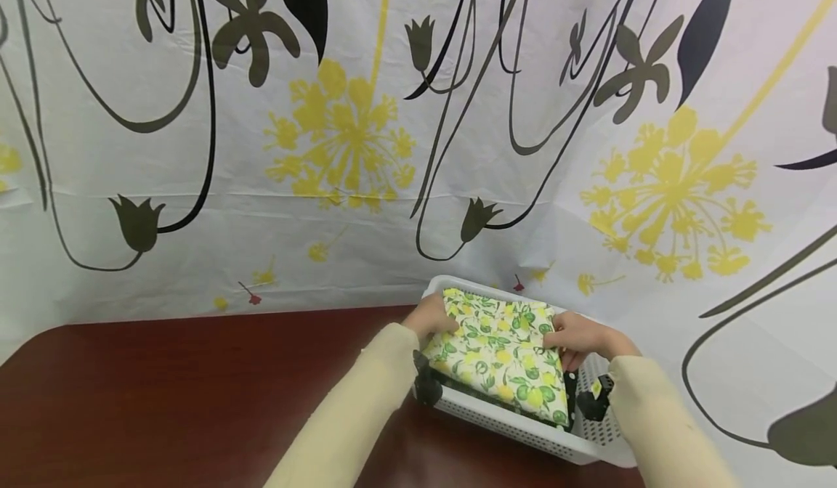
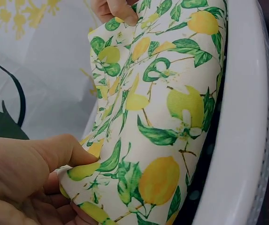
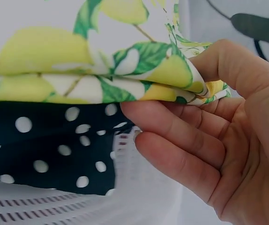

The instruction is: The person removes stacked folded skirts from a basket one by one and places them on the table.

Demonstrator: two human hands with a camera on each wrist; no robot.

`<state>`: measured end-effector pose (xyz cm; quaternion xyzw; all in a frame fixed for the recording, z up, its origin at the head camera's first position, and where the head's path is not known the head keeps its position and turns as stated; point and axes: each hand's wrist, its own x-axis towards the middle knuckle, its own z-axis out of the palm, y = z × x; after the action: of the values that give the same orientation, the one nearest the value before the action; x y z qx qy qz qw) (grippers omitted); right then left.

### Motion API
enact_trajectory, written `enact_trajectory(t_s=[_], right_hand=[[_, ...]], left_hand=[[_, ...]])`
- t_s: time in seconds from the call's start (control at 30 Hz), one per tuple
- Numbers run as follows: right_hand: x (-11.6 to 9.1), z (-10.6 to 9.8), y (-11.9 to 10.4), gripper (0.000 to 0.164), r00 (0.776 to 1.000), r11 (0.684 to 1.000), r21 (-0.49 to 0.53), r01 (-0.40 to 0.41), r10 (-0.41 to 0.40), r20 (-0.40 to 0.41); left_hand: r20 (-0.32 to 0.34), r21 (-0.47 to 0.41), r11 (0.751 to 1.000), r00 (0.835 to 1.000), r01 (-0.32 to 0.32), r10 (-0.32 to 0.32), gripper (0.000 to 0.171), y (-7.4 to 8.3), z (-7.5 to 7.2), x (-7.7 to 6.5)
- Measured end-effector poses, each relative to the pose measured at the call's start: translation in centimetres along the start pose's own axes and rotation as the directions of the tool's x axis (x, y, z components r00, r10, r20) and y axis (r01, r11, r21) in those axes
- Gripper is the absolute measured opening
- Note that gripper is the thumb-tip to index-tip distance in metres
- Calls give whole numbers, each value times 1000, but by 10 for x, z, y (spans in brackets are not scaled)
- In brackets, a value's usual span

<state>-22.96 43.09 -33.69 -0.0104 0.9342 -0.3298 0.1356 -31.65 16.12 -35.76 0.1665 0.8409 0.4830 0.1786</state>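
A folded lemon-print cloth point(image 1: 500, 350), white with yellow lemons and green leaves, lies over a white plastic basket point(image 1: 510, 421). My left hand point(image 1: 431, 316) pinches its left edge, thumb point(image 2: 73, 152) on top and fingers beneath. At the opposite edge my right hand point(image 1: 578, 337) grips the cloth between thumb and fingers; in the right wrist view its fingers point(image 3: 172, 126) reach under the folded layers. Beneath lies a dark cloth with white dots point(image 3: 54, 145), inside the basket. How far the lemon cloth rests on it cannot be told.
The basket stands at the right end of a dark reddish-brown table point(image 1: 196, 393), close to a white hanging sheet point(image 1: 366, 255) with floral prints. Its perforated wall point(image 3: 40, 206) shows below the dotted cloth.
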Motion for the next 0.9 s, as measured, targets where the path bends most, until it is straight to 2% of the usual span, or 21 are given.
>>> enact_trajectory(t_s=[0.2, 0.37, 0.4, 0.53, 0.67, 0.9], right_hand=[[-6, -12, -15, 28, 996, 996, -29, 85, -85, 1], [-12, -22, -27, 26, 992, 991, -50, 122, -123, -10], [-13, -23, -28, 27, 991, 990, -59, 129, -130, -11], [-17, -29, -36, 27, 989, 986, -77, 148, -149, -14], [-20, -33, -43, 28, 988, 985, -82, 152, -155, -28], [-20, -39, -56, 27, 987, 986, -80, 145, -150, -60]], left_hand=[[8, 114, 991, 998, -63, 62, 15, 12, -13, -4], [33, 170, 984, 998, -62, 57, 40, 20, -22, -1], [40, 170, 982, 996, -80, 74, 43, 19, -23, 1], [48, 147, 986, 996, -76, 70, 47, 24, -30, 1], [48, 111, 991, 997, -71, 66, 49, 34, -38, -5], [26, 120, 985, 993, -121, 119, 50, 45, -53, -16]])
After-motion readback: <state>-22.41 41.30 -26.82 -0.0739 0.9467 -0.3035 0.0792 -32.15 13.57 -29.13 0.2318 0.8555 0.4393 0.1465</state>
